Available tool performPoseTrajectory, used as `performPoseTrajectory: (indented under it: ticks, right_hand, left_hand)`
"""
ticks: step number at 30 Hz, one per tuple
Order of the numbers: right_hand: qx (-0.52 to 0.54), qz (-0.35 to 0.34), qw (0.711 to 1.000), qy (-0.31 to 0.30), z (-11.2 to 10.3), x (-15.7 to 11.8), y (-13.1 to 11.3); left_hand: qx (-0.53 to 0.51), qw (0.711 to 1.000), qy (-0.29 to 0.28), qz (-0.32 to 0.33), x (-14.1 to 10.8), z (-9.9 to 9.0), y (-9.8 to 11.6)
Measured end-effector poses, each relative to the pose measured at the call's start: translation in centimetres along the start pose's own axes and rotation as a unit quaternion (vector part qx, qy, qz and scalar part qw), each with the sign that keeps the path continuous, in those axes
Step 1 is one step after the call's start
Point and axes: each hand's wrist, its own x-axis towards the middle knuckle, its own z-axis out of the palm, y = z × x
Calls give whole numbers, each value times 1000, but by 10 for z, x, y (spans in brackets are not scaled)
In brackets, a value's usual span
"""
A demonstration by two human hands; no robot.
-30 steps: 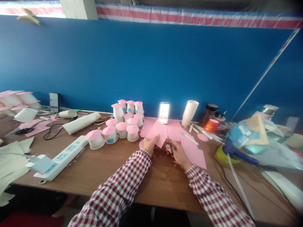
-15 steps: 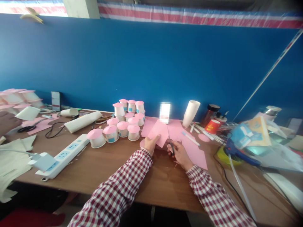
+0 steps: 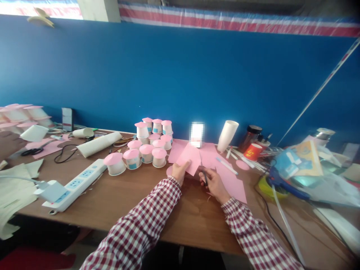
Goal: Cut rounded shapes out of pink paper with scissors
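My left hand (image 3: 180,171) is closed on a sheet of pink paper (image 3: 189,159), thumb on top. In my right hand (image 3: 214,183) is a pair of scissors (image 3: 205,177) with dark handles; the blades point away from me at the right edge of the held sheet. Whether the blades are apart is too small to tell. More pink paper (image 3: 232,183) lies behind and to the right of my hands, with a pen (image 3: 226,165) on it. Left of my hands stand several white paper cups (image 3: 159,160) with pink conical tops, some stacked.
A white power strip (image 3: 77,183) with a plugged-in charger lies at left. Right of the paper are a tall stack of white cups (image 3: 228,135), a red cup (image 3: 252,152) and a blue glue gun (image 3: 287,185) with its cord. Another person's hand (image 3: 11,140) shows at far left.
The view has shifted very slightly. My hands, the held paper and the scissors stay in nearly the same place.
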Motion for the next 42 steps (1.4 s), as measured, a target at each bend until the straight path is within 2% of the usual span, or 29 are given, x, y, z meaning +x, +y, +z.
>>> performPoseTrajectory:
  ticks: [15, 23, 42]
  right_hand:
    - [-31, -19, 999, -6, -1, -1, -4]
    - [-39, -29, 999, 1, -2, 0, -7]
    - [-62, -31, 998, 4, -4, 0, -5]
  left_hand:
    - [-26, 999, -23, -19, 0, 2, 3]
    - [-24, 998, -57, -32, -1, 1, -1]
    - [-40, 997, -61, -36, -3, 2, 1]
